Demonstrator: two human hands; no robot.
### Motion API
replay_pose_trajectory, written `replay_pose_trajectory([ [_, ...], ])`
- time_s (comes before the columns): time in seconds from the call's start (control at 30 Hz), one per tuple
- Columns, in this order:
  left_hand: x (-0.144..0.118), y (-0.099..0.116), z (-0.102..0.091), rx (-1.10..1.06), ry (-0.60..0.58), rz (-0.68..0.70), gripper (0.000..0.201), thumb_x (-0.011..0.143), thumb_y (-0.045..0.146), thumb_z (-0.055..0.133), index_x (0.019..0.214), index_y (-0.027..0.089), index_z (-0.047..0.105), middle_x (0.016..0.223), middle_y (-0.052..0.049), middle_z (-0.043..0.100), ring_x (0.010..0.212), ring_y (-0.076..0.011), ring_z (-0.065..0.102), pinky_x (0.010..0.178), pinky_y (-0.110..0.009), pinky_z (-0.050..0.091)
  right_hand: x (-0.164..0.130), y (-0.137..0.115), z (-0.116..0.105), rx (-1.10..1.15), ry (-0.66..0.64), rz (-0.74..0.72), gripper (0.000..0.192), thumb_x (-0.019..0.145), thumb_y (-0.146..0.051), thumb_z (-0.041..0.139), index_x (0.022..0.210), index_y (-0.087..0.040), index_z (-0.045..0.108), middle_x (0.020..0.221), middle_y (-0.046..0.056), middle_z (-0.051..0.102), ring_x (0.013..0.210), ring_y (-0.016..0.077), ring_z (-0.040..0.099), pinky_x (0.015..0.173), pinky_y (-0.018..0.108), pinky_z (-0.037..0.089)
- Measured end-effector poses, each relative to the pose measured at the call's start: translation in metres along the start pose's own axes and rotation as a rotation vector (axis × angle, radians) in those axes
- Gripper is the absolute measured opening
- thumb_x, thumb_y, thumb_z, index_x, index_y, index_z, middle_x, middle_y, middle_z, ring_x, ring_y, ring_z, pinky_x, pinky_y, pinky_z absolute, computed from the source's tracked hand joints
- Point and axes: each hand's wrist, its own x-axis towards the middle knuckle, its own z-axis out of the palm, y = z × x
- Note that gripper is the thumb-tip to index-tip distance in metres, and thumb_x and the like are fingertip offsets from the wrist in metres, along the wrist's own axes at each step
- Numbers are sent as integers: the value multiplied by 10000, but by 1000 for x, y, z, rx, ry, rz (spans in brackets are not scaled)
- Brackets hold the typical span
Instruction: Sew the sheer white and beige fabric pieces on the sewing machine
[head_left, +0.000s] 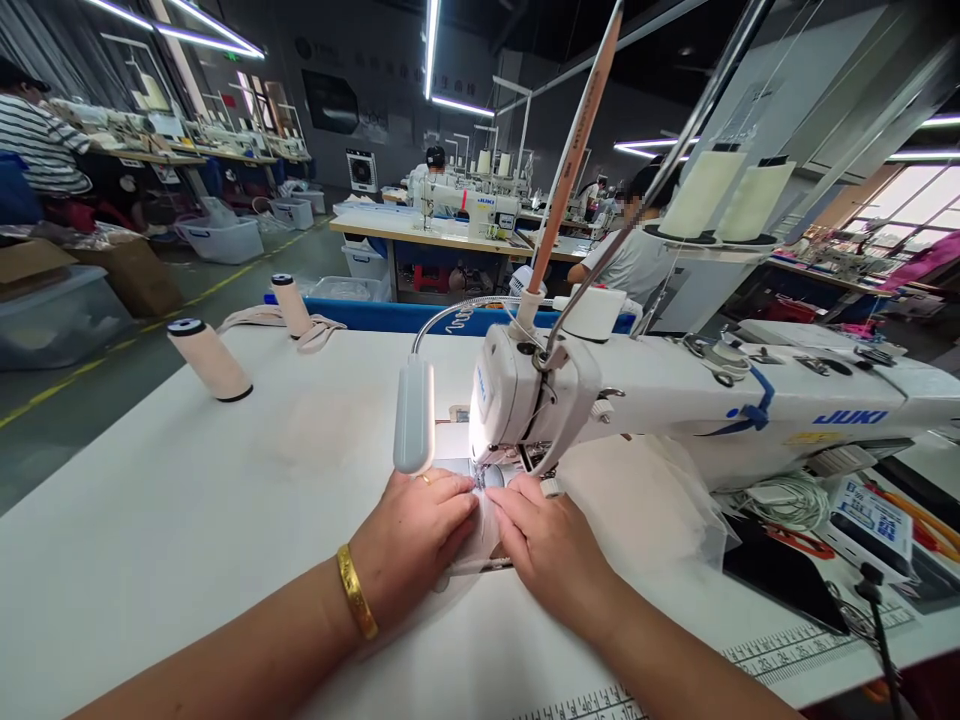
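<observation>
Sheer fabric [641, 500], pale and thin, on the white bench [150, 510]; partly beneath the fingertips at the presser foot [481, 480] of the white sewing machine [637, 385], partly bunched in loose folds to the right of the machine head.

Left hand [424, 515] just left of the presser foot, palm down, fingers close together and slightly bent, tips on the fabric; ring [425, 479] on one finger, gold bracelet [356, 592] around the wrist; right hand [551, 540] just right of the foot, fingers half curled, tips near those opposite and also on the fabric; impossible to tell for either whether pinching the cloth or merely pressing it down.

Slim lamp [414, 415] on a bendy neck just above the left hand; reddish pencil [574, 160] standing tilted on top of the machine head; blue ribbon [757, 402] tied around the machine arm.

Farther left, beige thread spool [210, 360] leaning over, smaller spool [291, 305] behind, next to a beige fabric strip [322, 330]; at right, dark flat device [784, 575], coiled cable [787, 500] and white box [874, 525] near a printed ruler [817, 640]; beyond, person in a striped top [45, 140] beside other machines.
</observation>
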Motion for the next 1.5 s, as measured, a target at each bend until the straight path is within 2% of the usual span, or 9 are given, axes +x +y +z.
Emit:
replay_pose_trajectory([
  [0.4, 4, -5, -2, 4, -21, -17, 274, 999, 162, 444, 963, 208, 712, 1133, -68, 772, 1060, -266, 700, 1012, -490, 340, -2, 0, -1, -13, -35, -20, 277, 985, -114, 433, 1112, -185, 669, 860, 88, 617, 664, 222, 510, 582, 340, 351],
  [0.5, -1, 1, -8, -18, -28, -39, 130, 945, 283, 589, 961, 220, 702, 1129, -67, 754, 1070, -282, 680, 1008, -494, 349, -4, 0, -4, 40, -53, -47, 306, 969, -97, 445, 1176, -190, 650, 874, 75, 607, 728, 228, 528, 624, 343, 400],
  [0.6, -9, 9, -12, -41, -28, -38, 264, 810, 441, 742, 941, 223, 671, 1174, -79, 710, 1097, -316, 642, 1028, -532, 348, -6, -2, -6, 98, -62, -87, 268, 959, -85, 476, 1110, -208, 660, 913, 70, 597, 820, 234, 546, 669, 336, 437],
  [0.7, -13, 13, -9, -39, -10, -3, 29, 837, 187, 614, 826, 206, 596, 1092, -63, 688, 1014, -264, 637, 1002, -504, 384, -7, -3, -6, 129, -46, -116, 211, 956, -73, 492, 924, -213, 647, 956, 70, 611, 867, 232, 556, 684, 327, 442],
  [0.87, -8, 7, 2, -86, 53, -3, 261, 781, -22, 395, 788, 218, 496, 785, -22, 612, 704, -195, 542, 684, -324, 447, -4, -3, -7, 218, -15, -148, 216, 984, -75, 456, 903, -220, 594, 1028, 55, 674, 849, 212, 580, 736, 344, 446],
  [1.07, 5, -1, 6, -201, -14, -64, 321, 805, 100, 472, 1076, 174, 626, 911, -68, 667, 847, -245, 617, 756, -362, 500, 1, -2, -11, 484, -72, 136, 174, 1039, -245, 477, 934, -238, 616, 849, 14, 673, 823, 208, 609, 759, 335, 462],
  [1.23, 15, -9, -2, -188, -71, -116, 312, 867, 100, 447, 942, 210, 729, 834, -50, 647, 755, -198, 605, 677, -305, 458, 6, -3, -15, 612, -71, 315, 223, 1049, -344, 479, 930, -240, 637, 836, 7, 660, 789, 190, 616, 688, 292, 452],
  [1.37, 15, -10, -4, -60, -29, -24, 297, 868, 98, 471, 887, 205, 748, 773, -52, 607, 693, -202, 549, 600, -308, 391, 4, -2, -15, 580, -84, 251, 198, 1056, -312, 475, 944, -239, 622, 846, 7, 662, 806, 191, 605, 709, 296, 443],
  [1.5, 7, -7, -1, -3, 59, 137, 302, 874, 65, 487, 827, 213, 746, 798, -59, 617, 704, -209, 523, 625, -330, 387, -1, 3, -14, 361, -142, -24, 196, 1043, -184, 449, 894, -224, 570, 820, -1, 641, 746, 181, 535, 754, 329, 405],
])
